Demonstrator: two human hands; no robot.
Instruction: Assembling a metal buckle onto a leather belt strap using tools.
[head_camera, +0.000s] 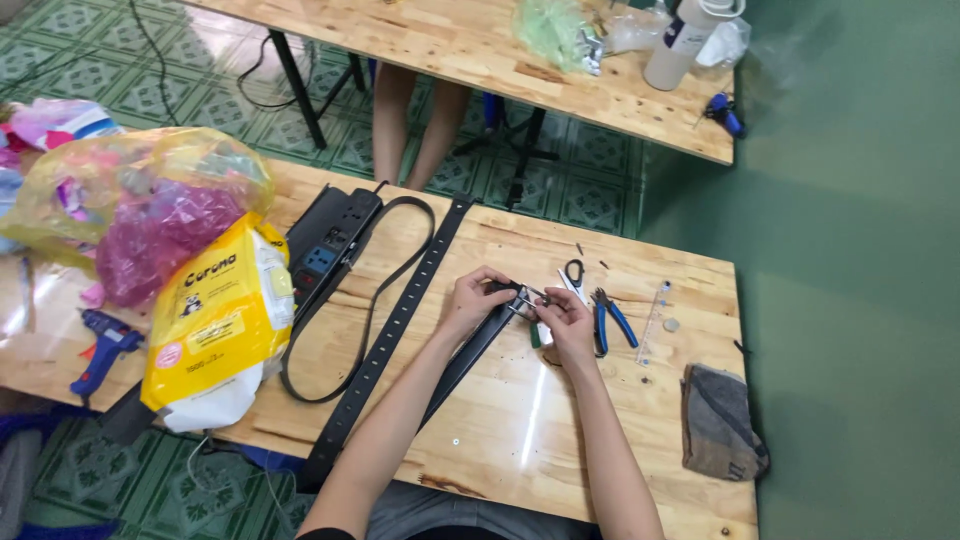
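Your left hand and right hand pinch the black belt's buckle; blue-handled pliers and scissors lie just beside.

Head-worn camera looks steeply down, fairly near, over the wooden table.

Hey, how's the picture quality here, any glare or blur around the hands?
Head view: a bright streak of glare runs down the wooden table below the right hand; light is soft and even, shadows faint; the left hand and black belt look sharp, though the buckle end is too small to make out.
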